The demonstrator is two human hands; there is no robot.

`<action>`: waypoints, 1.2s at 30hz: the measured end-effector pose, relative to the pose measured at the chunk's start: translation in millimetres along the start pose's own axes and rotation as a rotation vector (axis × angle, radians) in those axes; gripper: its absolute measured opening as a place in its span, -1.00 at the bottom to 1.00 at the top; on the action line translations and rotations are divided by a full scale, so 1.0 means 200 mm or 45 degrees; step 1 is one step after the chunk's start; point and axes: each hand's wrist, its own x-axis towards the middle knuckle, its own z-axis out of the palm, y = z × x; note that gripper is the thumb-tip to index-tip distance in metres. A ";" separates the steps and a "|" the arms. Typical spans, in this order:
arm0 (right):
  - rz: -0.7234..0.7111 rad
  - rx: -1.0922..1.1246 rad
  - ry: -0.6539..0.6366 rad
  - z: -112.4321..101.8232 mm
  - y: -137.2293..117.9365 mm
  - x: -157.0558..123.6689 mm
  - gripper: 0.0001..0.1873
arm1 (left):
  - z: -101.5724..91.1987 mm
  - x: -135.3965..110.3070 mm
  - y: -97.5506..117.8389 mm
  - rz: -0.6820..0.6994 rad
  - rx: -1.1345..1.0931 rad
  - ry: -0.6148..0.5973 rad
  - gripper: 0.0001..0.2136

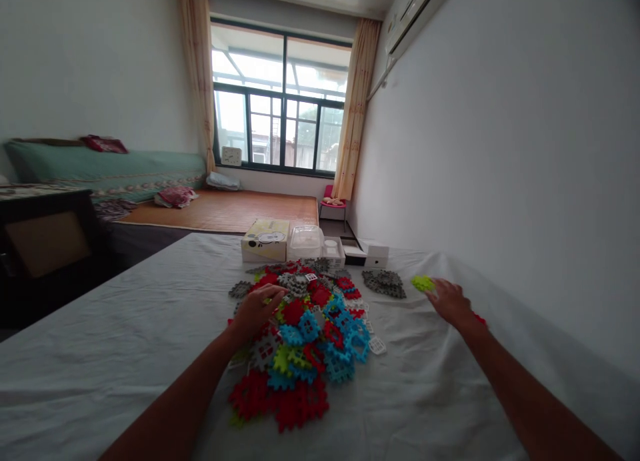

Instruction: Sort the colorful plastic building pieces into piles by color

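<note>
A heap of toothed plastic building tiles (pixel 300 331) in red, blue, lime green, grey and white lies on the white cloth. Over the heap's left side reaches my left hand (pixel 260 306), its fingers stretched out above grey and red tiles, and no held piece shows in it. My right hand (pixel 450 302), off to the right, has its fingertips closed on a lime-green tile (pixel 423 283) at the cloth. Beside that hand, a separate stack of dark grey tiles (pixel 384 283) lies between it and the heap. A red piece (pixel 480 319) peeks out behind my right wrist.
Along the table's far edge stand a yellow-and-white box (pixel 265 241), a clear plastic container (pixel 306 239) and a small open black-and-white box (pixel 354 249). The white-clothed table (pixel 125 341) meets the wall on the right. Beyond it are a bed (pixel 240 209) and a pink chair (pixel 333 199).
</note>
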 end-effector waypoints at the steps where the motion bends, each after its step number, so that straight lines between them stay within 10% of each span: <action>1: -0.122 0.073 -0.055 0.02 -0.17 -0.01 -0.62 | 0.00 0.00 0.00 0.022 0.020 -0.013 -0.67; 6: -0.709 0.634 -0.480 0.16 -0.91 -0.28 -0.65 | 0.00 -0.02 0.03 0.092 0.052 -0.092 -0.70; 10: -1.002 0.576 -0.507 0.23 -1.15 -0.52 -0.31 | 0.01 -0.03 0.05 0.115 0.016 -0.118 -0.71; 18: -0.653 0.740 -0.351 0.33 -1.03 -0.47 -0.55 | 0.02 -0.04 0.09 0.109 0.041 -0.218 -0.74; 29: -0.630 0.763 -0.386 0.29 -0.89 -0.40 -0.64 | 0.05 -0.05 0.03 0.127 0.372 -0.382 -0.48; 36: -0.388 0.923 -0.485 0.27 -0.84 -0.33 -0.69 | 0.04 -0.03 0.05 0.128 0.255 -0.211 -0.73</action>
